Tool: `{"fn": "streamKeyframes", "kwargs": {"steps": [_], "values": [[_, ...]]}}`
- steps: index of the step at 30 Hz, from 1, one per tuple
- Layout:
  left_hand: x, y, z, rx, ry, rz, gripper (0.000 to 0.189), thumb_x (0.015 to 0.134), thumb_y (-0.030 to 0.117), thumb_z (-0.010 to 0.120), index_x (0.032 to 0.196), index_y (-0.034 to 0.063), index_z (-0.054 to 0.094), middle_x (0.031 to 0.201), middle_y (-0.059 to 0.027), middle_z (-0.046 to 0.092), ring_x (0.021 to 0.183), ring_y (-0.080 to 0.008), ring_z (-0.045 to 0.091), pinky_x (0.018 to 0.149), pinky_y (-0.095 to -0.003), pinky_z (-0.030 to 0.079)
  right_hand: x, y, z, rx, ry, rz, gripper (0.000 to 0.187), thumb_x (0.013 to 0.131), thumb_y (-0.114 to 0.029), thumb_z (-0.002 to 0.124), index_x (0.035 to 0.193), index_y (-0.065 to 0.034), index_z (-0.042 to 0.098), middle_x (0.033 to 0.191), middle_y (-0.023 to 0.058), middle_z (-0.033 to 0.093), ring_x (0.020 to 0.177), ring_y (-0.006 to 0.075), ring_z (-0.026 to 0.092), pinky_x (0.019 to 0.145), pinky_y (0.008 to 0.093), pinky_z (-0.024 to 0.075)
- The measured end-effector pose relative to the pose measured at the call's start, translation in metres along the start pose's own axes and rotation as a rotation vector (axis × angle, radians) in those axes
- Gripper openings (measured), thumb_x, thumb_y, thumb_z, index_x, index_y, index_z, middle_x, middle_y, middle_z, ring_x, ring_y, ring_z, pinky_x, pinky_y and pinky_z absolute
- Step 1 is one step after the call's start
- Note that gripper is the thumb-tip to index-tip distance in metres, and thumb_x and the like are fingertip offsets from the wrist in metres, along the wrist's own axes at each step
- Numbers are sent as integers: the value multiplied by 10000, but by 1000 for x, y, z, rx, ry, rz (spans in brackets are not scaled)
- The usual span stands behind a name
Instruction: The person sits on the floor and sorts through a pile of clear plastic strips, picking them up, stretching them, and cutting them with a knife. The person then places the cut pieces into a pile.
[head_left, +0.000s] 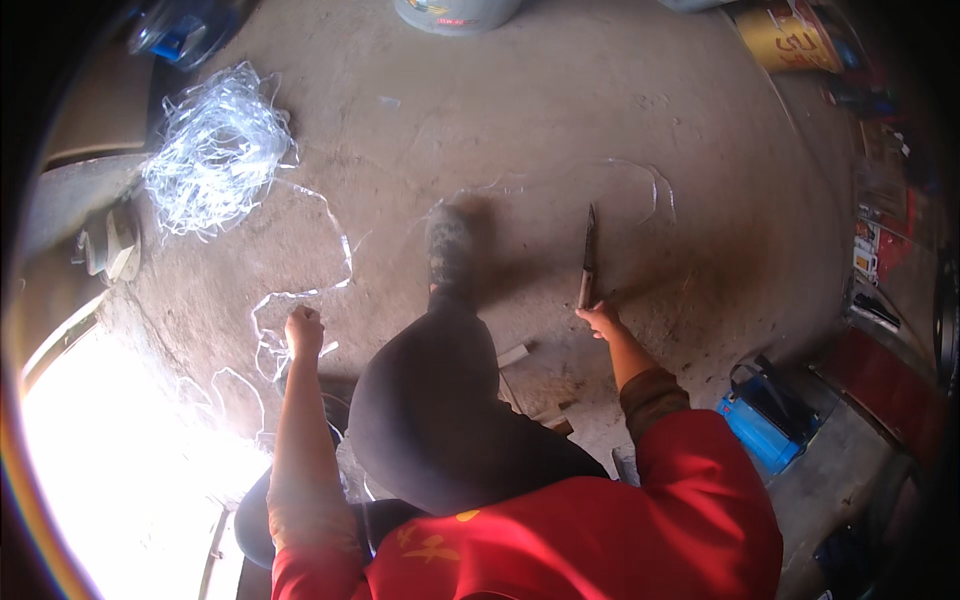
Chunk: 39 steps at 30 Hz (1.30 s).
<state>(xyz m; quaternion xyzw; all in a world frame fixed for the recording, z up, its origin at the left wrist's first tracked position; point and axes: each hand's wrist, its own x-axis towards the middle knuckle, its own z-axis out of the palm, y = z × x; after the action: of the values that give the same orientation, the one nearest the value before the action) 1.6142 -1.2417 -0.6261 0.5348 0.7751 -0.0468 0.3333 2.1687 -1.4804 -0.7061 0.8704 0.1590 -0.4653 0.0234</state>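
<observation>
My right hand (600, 319) grips a knife (589, 259) by its wooden handle, the blade pointing away from me above the concrete floor. To the left, my left hand (304, 330) is closed at a strand of clear plastic strip (330, 279); a short end of strip shows beside its fingers, and whether the strip lies inside the hand is hard to see. That strip runs up to a large tangled pile of shiny plastic strip (217, 154) at the upper left. A thin strand (656, 187) also lies on the floor beyond the knife tip.
My shoe (448, 240) stands between both hands. Wood pieces (555, 420) lie by my leg. A blue box with a black strap (765, 431) is at the lower right, a grey bucket (457, 19) at the top, a gold container (791, 41) at the upper right. Bright light glares at the lower left.
</observation>
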Motion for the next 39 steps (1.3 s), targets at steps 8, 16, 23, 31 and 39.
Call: {"fn": "streamKeyframes", "kwargs": {"steps": [8, 16, 23, 31, 39], "values": [[-28, -4, 2, -32, -113, -27, 143, 755, 133, 545, 755, 16, 627, 593, -127, 619, 590, -234, 632, 609, -351, 488, 0, -18, 31, -192, 390, -103, 491, 642, -383, 730, 901, 5, 576, 851, 214, 622, 846, 369, 605, 707, 435, 475], [-60, -11, 5, 69, -198, 203, 150, 730, 136, 552, 757, 18, 639, 569, -116, 617, 560, -213, 632, 606, -342, 495, -12, -44, 24, 145, 144, -64, 330, 702, -281, 702, 860, -25, 567, 730, 120, 605, 687, 238, 606, 610, 369, 496], [-54, -38, 31, 147, -27, 322, 188, 731, 141, 520, 783, 14, 649, 788, -185, 646, 745, -310, 641, 682, -394, 504, -95, -69, -9, 525, -382, -136, 132, 760, -120, 626, 819, -49, 532, 682, 42, 555, 519, 115, 525, 490, 247, 471], [-59, -23, 40, 134, -41, 114, 220, 804, 118, 469, 897, 6, 632, 980, -218, 611, 915, -370, 596, 800, -416, 487, -192, -139, -110, 438, -284, -728, 295, 873, -257, 437, 984, -12, 559, 818, 34, 596, 700, 147, 559, 617, 278, 458], [-46, -40, 49, 83, 7, 329, 181, 777, 119, 526, 875, 10, 633, 952, -208, 617, 883, -352, 599, 758, -403, 494, -336, -280, -183, 371, -200, -886, 364, 868, -231, 407, 1127, 5, 504, 647, -7, 446, 451, 60, 358, 406, 192, 302]]}}
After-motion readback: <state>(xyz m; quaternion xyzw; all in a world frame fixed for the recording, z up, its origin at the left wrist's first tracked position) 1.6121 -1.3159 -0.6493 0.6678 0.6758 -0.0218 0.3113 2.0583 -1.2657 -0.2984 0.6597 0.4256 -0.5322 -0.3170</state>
